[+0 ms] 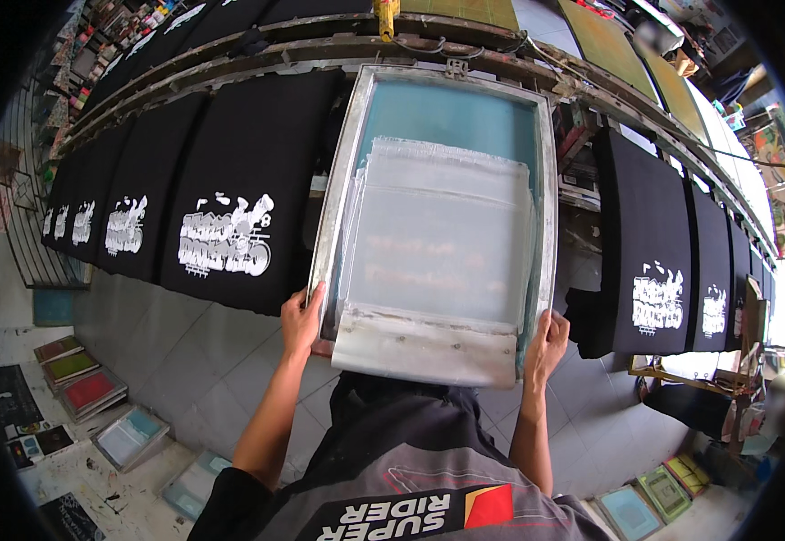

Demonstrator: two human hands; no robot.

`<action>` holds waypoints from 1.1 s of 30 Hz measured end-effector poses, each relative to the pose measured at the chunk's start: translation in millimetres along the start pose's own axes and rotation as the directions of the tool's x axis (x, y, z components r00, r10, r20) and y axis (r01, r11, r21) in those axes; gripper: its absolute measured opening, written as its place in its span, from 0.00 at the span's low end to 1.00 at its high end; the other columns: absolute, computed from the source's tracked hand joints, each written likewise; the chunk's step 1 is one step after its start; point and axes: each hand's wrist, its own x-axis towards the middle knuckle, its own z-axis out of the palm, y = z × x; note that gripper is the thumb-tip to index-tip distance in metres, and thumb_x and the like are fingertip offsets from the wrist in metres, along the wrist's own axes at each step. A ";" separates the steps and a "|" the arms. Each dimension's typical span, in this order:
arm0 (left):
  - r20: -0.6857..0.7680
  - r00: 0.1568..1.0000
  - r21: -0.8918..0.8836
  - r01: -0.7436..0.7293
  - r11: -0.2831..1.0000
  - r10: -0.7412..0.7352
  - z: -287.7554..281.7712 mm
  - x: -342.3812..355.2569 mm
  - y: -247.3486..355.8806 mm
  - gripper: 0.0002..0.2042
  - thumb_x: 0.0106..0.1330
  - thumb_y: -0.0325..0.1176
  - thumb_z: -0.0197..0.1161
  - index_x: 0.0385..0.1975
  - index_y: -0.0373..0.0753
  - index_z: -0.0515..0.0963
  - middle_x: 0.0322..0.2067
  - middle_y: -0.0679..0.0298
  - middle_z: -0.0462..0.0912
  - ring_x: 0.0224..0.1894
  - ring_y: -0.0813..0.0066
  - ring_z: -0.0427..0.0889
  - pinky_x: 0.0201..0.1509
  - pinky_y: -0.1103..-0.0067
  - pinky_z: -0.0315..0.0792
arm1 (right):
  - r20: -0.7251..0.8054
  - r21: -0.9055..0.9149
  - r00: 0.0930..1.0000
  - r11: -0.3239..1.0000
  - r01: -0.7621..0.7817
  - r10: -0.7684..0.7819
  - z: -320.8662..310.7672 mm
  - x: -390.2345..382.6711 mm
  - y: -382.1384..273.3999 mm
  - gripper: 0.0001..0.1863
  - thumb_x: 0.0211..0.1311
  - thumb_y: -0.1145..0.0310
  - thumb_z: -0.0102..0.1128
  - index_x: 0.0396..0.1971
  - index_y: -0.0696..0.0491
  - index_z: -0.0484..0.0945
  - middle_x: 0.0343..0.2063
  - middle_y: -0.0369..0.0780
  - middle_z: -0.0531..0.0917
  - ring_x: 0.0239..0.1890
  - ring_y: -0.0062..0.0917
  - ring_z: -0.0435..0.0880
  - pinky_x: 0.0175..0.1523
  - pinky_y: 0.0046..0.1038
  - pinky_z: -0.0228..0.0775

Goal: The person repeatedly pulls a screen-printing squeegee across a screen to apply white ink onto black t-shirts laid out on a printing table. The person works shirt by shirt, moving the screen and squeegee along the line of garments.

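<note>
With left hand (301, 322) and right hand (548, 344) apart, clamped on opposite side rails of the screen frame (550, 207) between black shirts (248, 144), guard against sliding of the squeegee (424, 350) or smearing of white ink (447, 252), possible through uneven tilting.

The left fingers (315, 304) seem partly hidden behind the screen frame (549, 203).

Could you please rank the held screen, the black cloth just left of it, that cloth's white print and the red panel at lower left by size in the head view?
1. Held screen
2. Black cloth
3. White print
4. Red panel
</note>
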 end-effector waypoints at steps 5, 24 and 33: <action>-0.124 0.988 0.053 -0.086 0.995 0.092 6.2 1.6 -19.5 0.25 0.80 0.53 0.61 0.52 0.31 0.87 0.43 0.51 0.89 0.44 0.57 0.88 0.49 0.67 0.77 | 0.175 -0.336 0.894 0.828 0.449 -0.413 -5.6 -18.7 -38.8 0.33 0.62 0.59 0.78 0.62 0.58 0.75 0.56 0.50 0.81 0.60 0.41 0.79 0.67 0.40 0.70; 0.284 0.588 0.419 -0.786 0.454 0.757 -1.3 -109.1 86.1 0.29 0.57 0.50 0.82 0.56 0.44 0.86 0.58 0.67 0.84 0.65 0.65 0.77 0.69 0.65 0.70 | 0.873 -0.059 0.259 0.437 0.898 -0.414 -22.1 -30.9 -124.5 0.22 0.45 0.72 0.68 0.45 0.58 0.83 0.38 0.45 0.84 0.45 0.41 0.84 0.55 0.42 0.75; 0.389 0.649 0.491 -0.747 0.448 0.654 7.1 -73.2 86.6 0.20 0.48 0.29 0.79 0.44 0.47 0.84 0.48 0.75 0.85 0.54 0.71 0.81 0.57 0.68 0.76 | 0.770 -0.159 0.394 0.446 0.881 -0.502 -10.5 -27.4 -123.6 0.24 0.41 0.76 0.76 0.44 0.56 0.82 0.37 0.42 0.84 0.46 0.41 0.83 0.52 0.42 0.74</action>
